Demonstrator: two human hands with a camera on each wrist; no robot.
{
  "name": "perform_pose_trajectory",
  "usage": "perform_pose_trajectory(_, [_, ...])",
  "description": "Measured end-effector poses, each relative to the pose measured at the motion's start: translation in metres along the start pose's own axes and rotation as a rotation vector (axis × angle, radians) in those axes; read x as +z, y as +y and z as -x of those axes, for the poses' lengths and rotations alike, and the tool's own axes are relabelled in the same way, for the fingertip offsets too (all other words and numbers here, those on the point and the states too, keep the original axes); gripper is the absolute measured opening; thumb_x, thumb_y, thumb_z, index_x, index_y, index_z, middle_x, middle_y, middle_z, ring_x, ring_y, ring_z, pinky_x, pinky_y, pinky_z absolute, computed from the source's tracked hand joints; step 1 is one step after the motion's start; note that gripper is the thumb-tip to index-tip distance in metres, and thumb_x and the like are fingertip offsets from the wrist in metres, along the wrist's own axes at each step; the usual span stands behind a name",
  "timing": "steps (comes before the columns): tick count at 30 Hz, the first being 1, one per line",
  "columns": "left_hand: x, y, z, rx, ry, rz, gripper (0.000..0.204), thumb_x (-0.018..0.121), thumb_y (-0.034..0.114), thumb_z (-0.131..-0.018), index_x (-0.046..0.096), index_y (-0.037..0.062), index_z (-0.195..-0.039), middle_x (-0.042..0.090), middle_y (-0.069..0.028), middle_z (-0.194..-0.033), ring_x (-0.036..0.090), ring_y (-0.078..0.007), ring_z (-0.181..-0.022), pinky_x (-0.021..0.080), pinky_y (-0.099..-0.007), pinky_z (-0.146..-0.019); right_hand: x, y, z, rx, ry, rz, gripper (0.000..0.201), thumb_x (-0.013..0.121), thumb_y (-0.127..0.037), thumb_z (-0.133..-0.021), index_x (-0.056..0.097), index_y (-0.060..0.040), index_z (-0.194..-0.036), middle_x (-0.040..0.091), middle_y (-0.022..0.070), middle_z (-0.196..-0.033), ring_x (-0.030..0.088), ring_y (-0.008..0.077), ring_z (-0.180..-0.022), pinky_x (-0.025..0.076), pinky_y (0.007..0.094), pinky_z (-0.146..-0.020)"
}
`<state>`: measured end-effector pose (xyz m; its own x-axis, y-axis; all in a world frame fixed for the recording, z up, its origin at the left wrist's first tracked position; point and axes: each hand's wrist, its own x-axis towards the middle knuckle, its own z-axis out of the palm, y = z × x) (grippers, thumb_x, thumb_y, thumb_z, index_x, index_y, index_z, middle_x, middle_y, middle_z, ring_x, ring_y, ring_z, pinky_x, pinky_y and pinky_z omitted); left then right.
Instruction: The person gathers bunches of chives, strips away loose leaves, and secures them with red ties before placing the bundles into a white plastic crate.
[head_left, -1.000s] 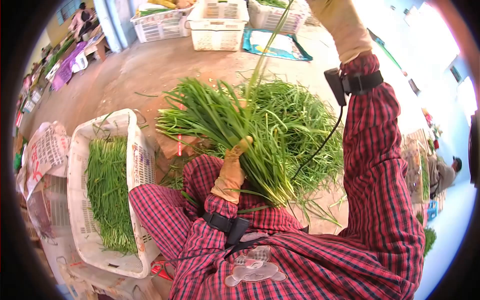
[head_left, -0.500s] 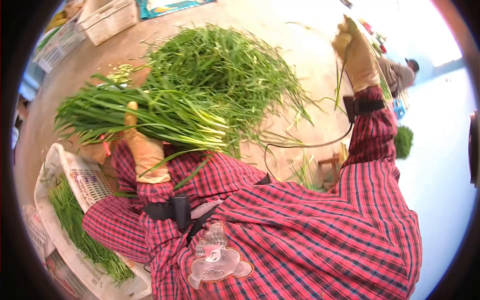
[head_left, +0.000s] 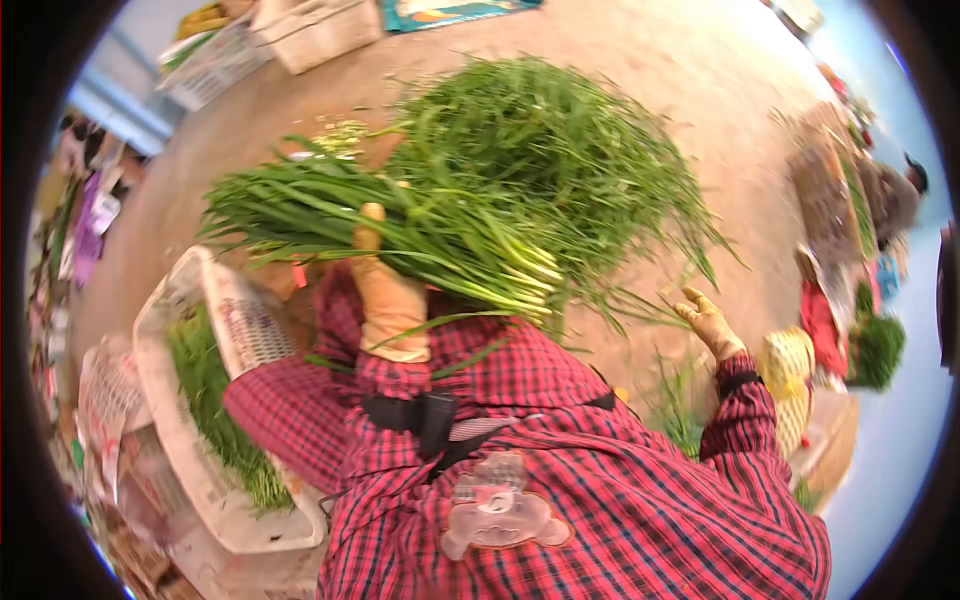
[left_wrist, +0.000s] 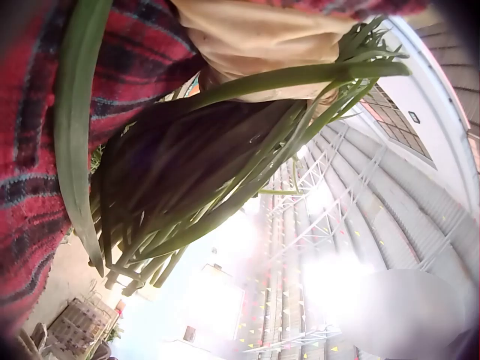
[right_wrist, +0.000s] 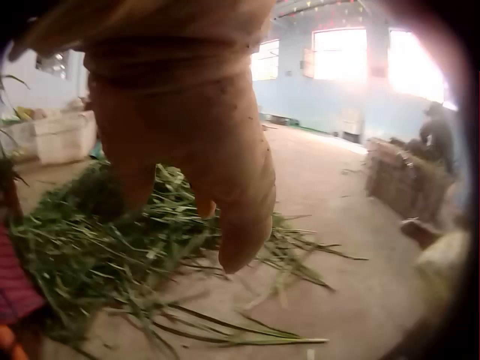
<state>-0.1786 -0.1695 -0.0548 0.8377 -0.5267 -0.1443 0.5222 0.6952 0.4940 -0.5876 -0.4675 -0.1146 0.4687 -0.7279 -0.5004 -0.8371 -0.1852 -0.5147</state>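
head: downward | left wrist: close, upward | right wrist: outward (head shares pile)

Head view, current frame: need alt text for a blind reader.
A gloved left hand grips a bunch of long green leaves over a plaid-clad lap. The gloved right hand is open, near a loose green heap on the floor. A white crate at left holds more greens.

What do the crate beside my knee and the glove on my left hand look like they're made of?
The crate looks like dull, off-white plastic, given its perforated wall. The glove looks matte tan, perhaps rubber or cloth; it creases in soft folds.
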Motion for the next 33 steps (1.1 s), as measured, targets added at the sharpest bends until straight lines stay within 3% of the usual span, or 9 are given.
perform_pose_trajectory(7, [0.010,0.004,0.005,0.009,-0.030,-0.025,0.042,0.071,0.028,-0.087,0.062,0.0091,-0.124,0.068,-0.0055,-0.110,0.065,-0.0201,-0.098,0.054,-0.0371,-0.088,0.054,-0.285,-0.007,-0.756,-0.600,-0.342,0.080,0.067,-0.038,-0.092,0.029,-0.0030,-0.154,0.040,0.0185,-0.153,0.036,0.0261,-0.143,0.032,0.0374,-0.116])
perform_pose_trajectory(11, [0.011,0.004,0.005,0.196,-0.050,-0.130,0.043,0.066,0.020,-0.092,0.057,0.0080,-0.133,0.063,-0.0057,-0.124,0.062,-0.0188,-0.110,0.052,-0.0358,-0.095,0.101,-0.383,0.001,-0.968,-0.809,-0.203,0.113,0.086,-0.044,-0.072,0.023,0.0051,-0.152,0.052,0.0270,-0.139,0.050,0.0316,-0.133,0.041,0.0356,-0.108])
perform_pose_trajectory(17, [-0.005,0.009,-0.004,0.369,0.039,-0.235,0.049,0.065,0.007,-0.091,0.052,0.0047,-0.138,0.057,-0.0089,-0.135,0.058,-0.0207,-0.120,0.049,-0.0350,-0.101,0.146,-0.407,-0.015,-0.993,-0.540,0.047,0.115,0.088,-0.042,-0.065,0.029,0.0095,-0.148,0.062,0.0272,-0.124,0.062,0.0291,-0.116,0.049,0.0344,-0.098])
perform_pose_trajectory(18, [-0.019,-0.010,-0.018,0.373,0.109,0.068,0.048,0.068,0.010,-0.090,0.054,0.0028,-0.135,0.057,-0.0094,-0.133,0.059,-0.0210,-0.118,0.050,-0.0336,-0.099,0.149,-0.408,-0.012,-0.957,-0.630,-0.091,0.100,0.087,-0.024,-0.071,0.031,-0.0033,-0.152,0.067,0.0097,-0.115,0.062,0.0129,-0.100,0.051,0.0312,-0.091])
perform_pose_trajectory(19, [-0.032,0.000,-0.015,0.331,0.033,-0.286,0.046,0.071,0.010,-0.087,0.056,0.0014,-0.130,0.062,-0.0080,-0.125,0.062,-0.0211,-0.111,0.051,-0.0327,-0.098,0.156,-0.407,-0.017,-0.903,-0.717,-0.239,0.089,0.087,-0.023,-0.072,0.041,-0.0037,-0.145,0.067,0.0066,-0.115,0.061,0.0118,-0.099,0.051,0.0305,-0.090])
perform_pose_trajectory(22, [-0.032,-0.004,-0.020,0.373,0.153,-0.211,0.033,0.074,0.011,-0.087,0.066,0.0009,-0.117,0.068,-0.0072,-0.115,0.066,-0.0185,-0.103,0.053,-0.0323,-0.094,0.164,-0.407,-0.024,-0.891,-0.851,-0.375,0.060,0.085,-0.016,-0.074,0.058,-0.0044,-0.126,0.067,0.0029,-0.113,0.059,0.0105,-0.100,0.050,0.0298,-0.090])
perform_pose_trajectory(25, [-0.043,0.015,-0.025,0.486,0.099,-0.584,0.035,0.073,0.012,-0.088,0.063,0.0042,-0.120,0.066,-0.0053,-0.112,0.065,-0.0172,-0.098,0.055,-0.0326,-0.087,0.151,-0.400,-0.026,-0.885,-0.921,-0.361,0.060,0.084,-0.015,-0.075,0.058,-0.0046,-0.128,0.067,0.0032,-0.114,0.059,0.0109,-0.101,0.050,0.0303,-0.090])
perform_pose_trajectory(28, [0.051,0.085,0.005,0.431,0.196,-0.518,0.039,0.077,0.020,-0.086,0.065,0.0055,-0.119,0.067,-0.0041,-0.111,0.066,-0.0171,-0.096,0.057,-0.0359,-0.085,0.144,-0.394,-0.027,-0.959,-0.887,-0.297,0.059,0.083,-0.013,-0.075,0.058,-0.0035,-0.128,0.069,0.0044,-0.115,0.060,0.0106,-0.100,0.050,0.0302,-0.090])
perform_pose_trajectory(33, [0.047,0.097,-0.015,0.221,-0.064,-0.393,0.031,0.071,0.020,-0.088,0.065,0.0013,-0.112,0.071,-0.0120,-0.095,0.070,-0.0243,-0.086,0.059,-0.0377,-0.080,0.127,-0.397,-0.018,-0.902,-0.954,-0.240,0.069,0.083,-0.018,-0.077,0.051,-0.0032,-0.136,0.071,0.0060,-0.113,0.064,0.0108,-0.100,0.051,0.0278,-0.094])
